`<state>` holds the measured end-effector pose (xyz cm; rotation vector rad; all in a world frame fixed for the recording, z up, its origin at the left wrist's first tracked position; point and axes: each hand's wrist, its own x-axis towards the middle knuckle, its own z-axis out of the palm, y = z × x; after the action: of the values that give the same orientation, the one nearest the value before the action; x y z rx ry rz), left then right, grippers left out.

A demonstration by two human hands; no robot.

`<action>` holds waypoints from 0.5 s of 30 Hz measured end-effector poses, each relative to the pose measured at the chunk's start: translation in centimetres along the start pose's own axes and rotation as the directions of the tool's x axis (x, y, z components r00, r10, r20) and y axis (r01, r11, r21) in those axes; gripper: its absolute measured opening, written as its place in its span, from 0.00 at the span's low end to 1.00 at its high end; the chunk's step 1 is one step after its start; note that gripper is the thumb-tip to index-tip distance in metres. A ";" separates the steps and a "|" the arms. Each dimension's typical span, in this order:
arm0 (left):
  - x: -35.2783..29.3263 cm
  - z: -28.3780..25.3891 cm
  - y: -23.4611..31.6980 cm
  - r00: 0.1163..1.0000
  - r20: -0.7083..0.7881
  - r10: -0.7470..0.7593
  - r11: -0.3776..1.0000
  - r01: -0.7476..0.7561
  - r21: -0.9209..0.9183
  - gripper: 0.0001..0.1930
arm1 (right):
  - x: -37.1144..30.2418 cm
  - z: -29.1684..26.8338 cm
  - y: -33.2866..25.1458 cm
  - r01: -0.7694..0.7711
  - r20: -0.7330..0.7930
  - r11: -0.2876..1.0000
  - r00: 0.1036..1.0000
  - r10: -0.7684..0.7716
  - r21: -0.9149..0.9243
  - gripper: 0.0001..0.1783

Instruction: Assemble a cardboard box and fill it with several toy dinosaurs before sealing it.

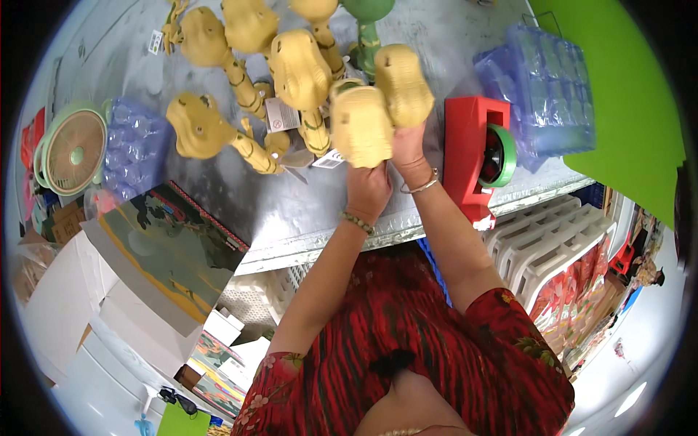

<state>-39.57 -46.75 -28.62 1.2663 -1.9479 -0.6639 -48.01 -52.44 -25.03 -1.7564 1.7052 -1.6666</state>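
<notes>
Two yellow toy animals with big snouted heads are in my hands, side by side over the table's front part. My left hand (369, 190) is closed under the nearer yellow toy (361, 129); that toy's head hides most of the fingers. Just to its right, my right hand (409, 145) grips the other yellow toy (404, 86) from below, its fingers also largely hidden. Beyond my hands lie several similar toys, among them a yellow toy (299, 69) with a segmented neck and a green toy (368, 9). White paper tags (282, 115) hang on some.
A red tape dispenser (465, 145) with a green-rimmed roll stands right of my hands. Clear bluish plastic trays (549, 87) are stacked farther right, and more trays (137, 145) lie left by a green fan (75, 152). A printed cardboard box (167, 247) sits at the table's left front.
</notes>
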 end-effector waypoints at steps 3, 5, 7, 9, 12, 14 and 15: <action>0.3 -1.5 0.4 0.998 0.060 -0.008 1.000 0.007 0.006 0.16 | 0.4 0.6 1.0 -0.343 0.152 0.908 0.937 0.313 0.241 0.09; -0.3 -3.2 0.8 0.994 0.106 -0.033 0.997 0.041 -0.069 0.14 | 1.0 0.0 0.3 -0.292 0.145 0.932 0.953 0.266 0.214 0.09; -2.8 -6.2 -0.3 0.985 0.109 -0.133 0.968 0.153 -0.201 0.11 | 0.2 0.2 1.6 -0.338 0.094 0.885 0.941 0.325 0.321 0.11; -6.6 -10.5 -3.7 0.768 0.076 -0.636 0.562 0.529 -0.635 0.07 | -0.1 0.5 1.9 -0.376 0.120 0.855 0.926 0.357 0.357 0.13; -2.8 -14.7 -9.3 0.506 -0.255 -0.824 0.501 0.441 -0.745 0.08 | -0.3 -0.2 2.2 -0.429 0.164 0.824 0.903 0.396 0.371 0.14; 0.9 -16.4 -14.7 0.853 -0.448 -0.268 0.954 0.301 0.003 0.12 | -0.8 0.1 2.1 -0.549 0.234 0.714 0.834 0.499 0.435 0.15; 3.5 -16.0 -16.3 0.805 -0.297 -0.514 0.703 0.197 -0.683 0.15 | -1.7 0.1 2.9 -0.569 0.249 0.707 0.821 0.514 0.419 0.15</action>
<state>-18.84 -56.95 -29.75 1.2291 -0.9332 -0.9945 -49.11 -52.11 -28.16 -0.9659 1.4000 -1.4941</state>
